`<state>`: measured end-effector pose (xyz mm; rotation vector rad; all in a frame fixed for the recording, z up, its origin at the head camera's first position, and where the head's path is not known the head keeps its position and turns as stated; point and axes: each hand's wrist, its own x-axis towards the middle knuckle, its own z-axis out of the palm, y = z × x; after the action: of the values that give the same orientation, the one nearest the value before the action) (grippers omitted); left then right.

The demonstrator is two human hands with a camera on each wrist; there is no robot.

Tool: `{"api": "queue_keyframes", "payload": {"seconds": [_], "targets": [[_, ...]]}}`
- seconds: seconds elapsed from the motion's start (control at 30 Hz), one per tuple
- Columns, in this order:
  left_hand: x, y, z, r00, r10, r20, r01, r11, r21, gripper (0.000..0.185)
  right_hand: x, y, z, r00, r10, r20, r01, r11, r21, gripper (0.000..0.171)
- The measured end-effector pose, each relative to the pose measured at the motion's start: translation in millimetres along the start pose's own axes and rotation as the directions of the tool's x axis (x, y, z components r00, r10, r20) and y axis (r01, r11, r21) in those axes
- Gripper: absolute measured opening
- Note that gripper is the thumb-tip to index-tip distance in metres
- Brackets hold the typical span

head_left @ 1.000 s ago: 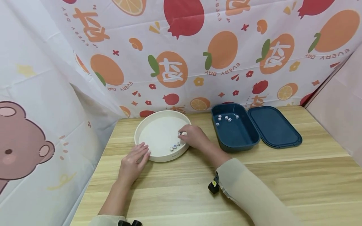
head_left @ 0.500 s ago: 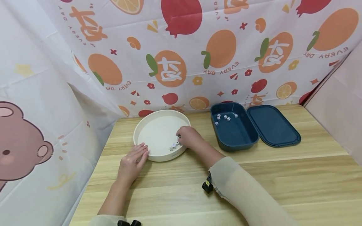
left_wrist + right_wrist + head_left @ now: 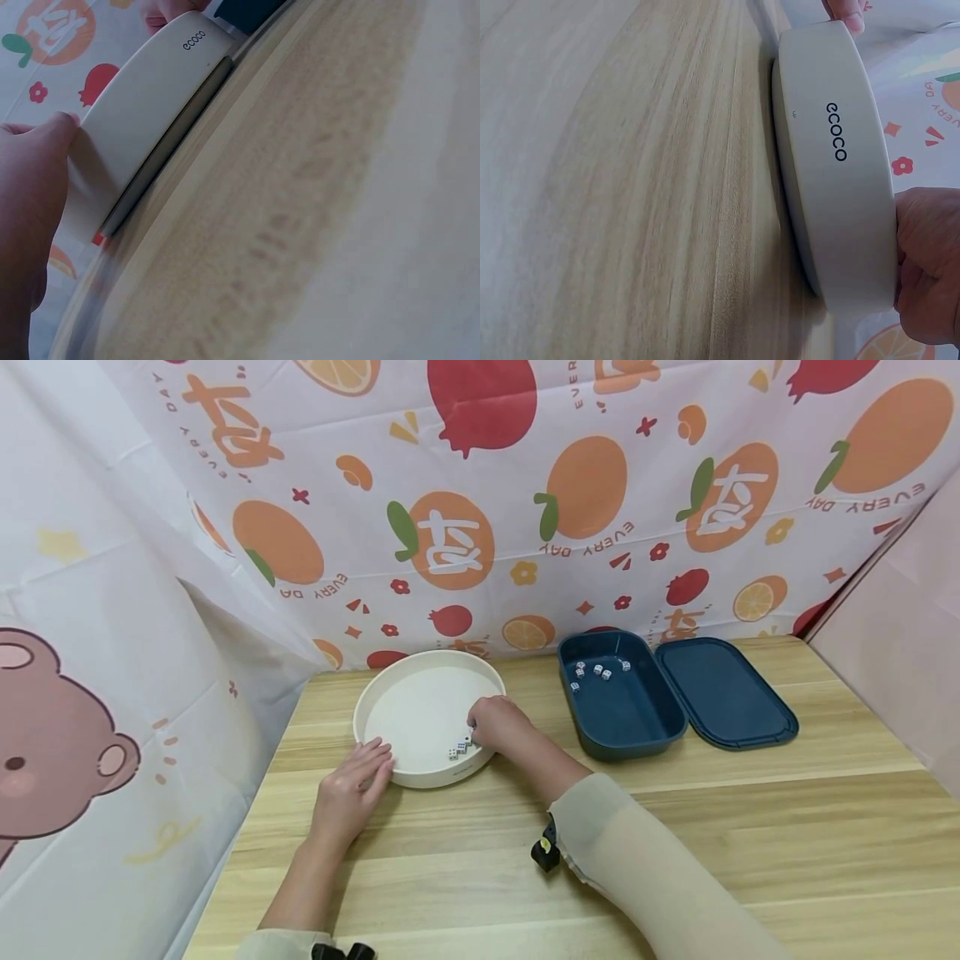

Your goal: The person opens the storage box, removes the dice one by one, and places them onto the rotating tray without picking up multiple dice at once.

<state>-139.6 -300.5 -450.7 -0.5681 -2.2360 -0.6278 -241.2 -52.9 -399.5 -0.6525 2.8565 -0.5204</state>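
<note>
- A few white dice [image 3: 459, 748] lie inside the round cream tray [image 3: 405, 693], near its front right wall; the tray sits on the left half of the tabletop [image 3: 750, 827].
- The right hand [image 3: 498, 724] reaches over the tray's right rim, fingers curled down at the dice; whether it pinches one I cannot tell.
- The left hand [image 3: 351, 789] lies flat, fingers straight, their tips touching the tray's front left wall.
- Just right of the tray stands an open blue box [image 3: 637, 727] with more dice [image 3: 597, 672] at its far end; its lid [image 3: 723, 693] lies beside it.
- The pale wood tabletop is backed by a fruit-print curtain [image 3: 525, 502], with a bear-print sheet [image 3: 67, 735] on the left.
</note>
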Motion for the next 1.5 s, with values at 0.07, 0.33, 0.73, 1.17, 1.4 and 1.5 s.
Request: {"api": "queue_keyframes", "payload": {"seconds": [0.07, 0.33, 0.73, 1.17, 1.4, 1.5], "targets": [[-0.2, -0.3, 0.1, 1.0, -0.005, 0.003, 0.005, 1.0, 0.0, 0.016, -0.2, -0.4, -0.1, 1.0, 0.007, 0.002, -0.007, 1.0, 0.004, 0.017], [-1.3, -1.3, 0.5, 1.0, -0.012, 0.0, 0.012, 1.0, 0.001, 0.015, -1.1, -1.7, -0.7, 1.0, 0.027, 0.01, -0.027, 0.999, 0.019, 0.019], [0.6, -1.4, 1.2, 1.0, 0.004, -0.02, -0.004, 1.0, -0.006, 0.016, -2.4, 1.5, -2.8, 1.0, -0.02, -0.007, 0.02, 0.998, 0.053, 0.016], [0.2, -1.1, 0.5, 1.0, -0.011, 0.003, 0.011, 1.0, -0.023, 0.03, -7.6, 35.8, -32.8, 0.992, -0.086, -0.091, 0.098, 0.985, 0.142, 0.031], [-2.0, -3.2, 0.7, 1.0, 0.005, 0.01, -0.005, 1.0, -0.028, 0.037, -15.5, 72.9, -65.3, 0.947, -0.089, -0.307, 0.14, 0.979, 0.149, 0.025], [-3.1, -3.5, 1.2, 1.0, 0.006, 0.009, -0.006, 1.0, -0.027, 0.039, -19.4, 87.8, -74.7, 0.921, -0.057, -0.386, 0.137, 0.974, 0.181, 0.024]]}}
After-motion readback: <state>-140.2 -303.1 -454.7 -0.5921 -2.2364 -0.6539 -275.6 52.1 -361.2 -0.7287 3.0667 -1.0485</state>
